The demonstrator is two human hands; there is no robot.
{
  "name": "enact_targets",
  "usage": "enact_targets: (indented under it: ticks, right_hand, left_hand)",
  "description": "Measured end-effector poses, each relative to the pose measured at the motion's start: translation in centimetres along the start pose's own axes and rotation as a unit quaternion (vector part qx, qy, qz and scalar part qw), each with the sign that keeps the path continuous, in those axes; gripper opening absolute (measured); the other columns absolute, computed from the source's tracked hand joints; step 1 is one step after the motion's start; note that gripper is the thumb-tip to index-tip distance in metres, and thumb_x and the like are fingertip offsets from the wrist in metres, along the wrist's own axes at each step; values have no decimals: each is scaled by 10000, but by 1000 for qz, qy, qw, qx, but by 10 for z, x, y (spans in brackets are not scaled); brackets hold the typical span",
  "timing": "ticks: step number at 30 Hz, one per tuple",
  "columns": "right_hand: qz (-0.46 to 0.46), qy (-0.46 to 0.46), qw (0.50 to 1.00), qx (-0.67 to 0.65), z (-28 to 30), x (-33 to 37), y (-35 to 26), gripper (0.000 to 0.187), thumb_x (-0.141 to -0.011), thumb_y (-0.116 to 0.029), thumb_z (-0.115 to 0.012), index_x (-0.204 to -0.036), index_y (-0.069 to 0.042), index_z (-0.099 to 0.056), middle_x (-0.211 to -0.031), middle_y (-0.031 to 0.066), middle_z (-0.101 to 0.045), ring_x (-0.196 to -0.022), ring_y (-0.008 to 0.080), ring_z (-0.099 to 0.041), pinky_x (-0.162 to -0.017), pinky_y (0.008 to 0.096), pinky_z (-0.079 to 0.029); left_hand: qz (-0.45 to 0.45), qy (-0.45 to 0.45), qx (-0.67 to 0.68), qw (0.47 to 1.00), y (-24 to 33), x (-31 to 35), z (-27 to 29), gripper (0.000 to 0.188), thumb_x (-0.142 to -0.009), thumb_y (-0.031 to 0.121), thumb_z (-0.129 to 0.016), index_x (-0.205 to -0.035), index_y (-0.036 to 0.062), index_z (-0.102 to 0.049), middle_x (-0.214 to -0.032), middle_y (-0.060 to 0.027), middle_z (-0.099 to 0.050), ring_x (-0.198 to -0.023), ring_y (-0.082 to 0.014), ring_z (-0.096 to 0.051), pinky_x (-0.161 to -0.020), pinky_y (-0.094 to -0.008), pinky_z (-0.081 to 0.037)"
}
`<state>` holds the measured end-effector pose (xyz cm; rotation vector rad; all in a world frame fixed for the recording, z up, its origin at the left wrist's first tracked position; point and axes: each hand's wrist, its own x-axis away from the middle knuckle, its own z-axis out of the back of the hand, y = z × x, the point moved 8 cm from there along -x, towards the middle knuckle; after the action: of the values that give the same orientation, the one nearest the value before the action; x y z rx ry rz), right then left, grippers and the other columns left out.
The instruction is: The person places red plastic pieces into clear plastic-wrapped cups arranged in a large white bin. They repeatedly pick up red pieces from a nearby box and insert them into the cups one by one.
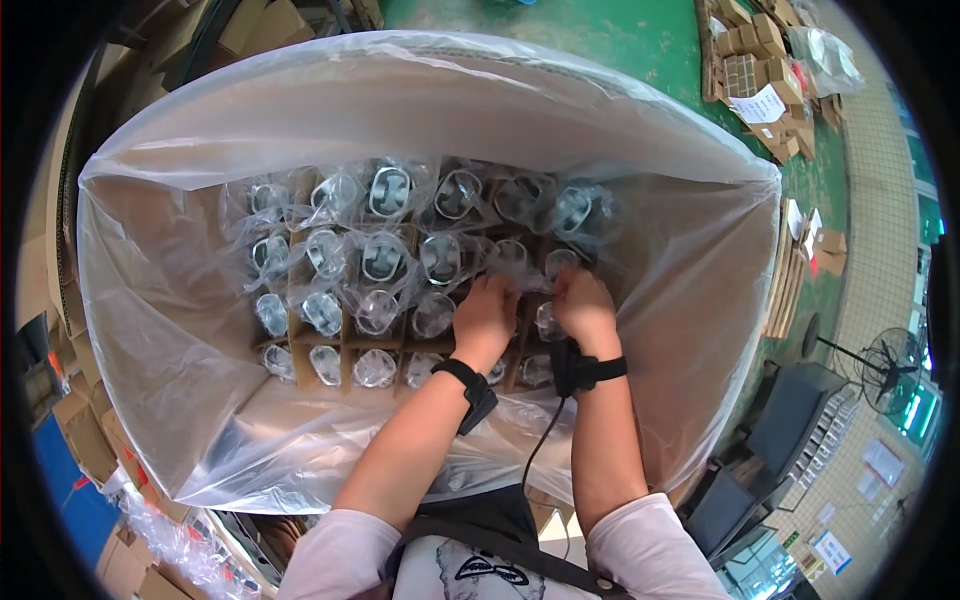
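Note:
Deep inside a large carton (300,120) lined with clear plastic film, shiny metal pistons in clear bags stand in rows between cardboard dividers (345,358). My left hand (487,312) and my right hand (585,303) reach in at the right side of the rows. Between them, my fingers pinch the clear plastic bag (535,283) of a piston near the second row from the back. Bagged pistons (383,257) in the back two rows have loose, open-looking film, while a nearer piston (375,368) looks more tightly wrapped. My fingertips are partly hidden by the film.
The carton's film-covered rim (430,42) rises all around my arms. A cable (535,450) runs from my right wrist strap. Flattened cardboard and small boxes (765,60) lie on the green floor at the far right. A standing fan (888,370) and grey bins (800,420) are at the right.

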<state>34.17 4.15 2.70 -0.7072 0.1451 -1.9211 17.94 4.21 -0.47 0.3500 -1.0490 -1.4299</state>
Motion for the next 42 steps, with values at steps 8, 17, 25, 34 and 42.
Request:
enact_targets:
  ticks: [8, 17, 25, 34, 42]
  right_hand:
    - [93, -50, 993, 53, -27, -21, -35, 290, -714, -105, -661, -1002, -97, -628, -965, 143, -652, -969, 375, -604, -812, 463, -491]
    - [-40, 101, 989, -101, 13, -5, -11, 176, -767, -75, -593, -909, -67, -696, -856, 190, -674, -811, 351, -654, -737, 429, -519]
    - [61, -72, 992, 82, -51, 1, -57, 192, -801, -170, -596, -898, -8, -633, -956, 219, -644, -879, 397, -632, -746, 464, -520]
    - [72, -21, 995, -67, -25, 52, -70, 189, -771, -129, -608, -919, -30, -673, -908, 197, -660, -850, 379, -634, -745, 441, -510]
    - [20, 105, 993, 53, 12, -7, -54, 203, -757, -53, -634, -956, -44, -671, -884, 191, -665, -842, 340, -649, -732, 430, -516]
  left_hand:
    - [16, 143, 221, 965, -5, 16, 31, 111, -835, 101, -652, -899, 37, -587, -783, -92, -631, -650, -200, -606, -617, -311, -475]
    - [233, -30, 99, 967, -51, 0, -15, 461, -796, 445, -675, -880, -5, -624, -806, -185, -665, -747, -333, -653, -686, -402, -507]
    - [137, 14, 39, 990, -42, -8, 15, 324, -811, 323, -599, -812, 3, -649, -812, -217, -658, -839, -408, -623, -738, -468, -479]
    - [274, -75, 400, 872, -42, 11, 1, 290, -847, 245, -624, -738, -24, -622, -694, -103, -634, -669, -162, -629, -529, -327, -460]
    - [8, 158, 163, 974, -23, 7, 37, 129, -870, 113, -589, -921, -4, -581, -678, -68, -621, -530, -154, -582, -511, -280, -459]
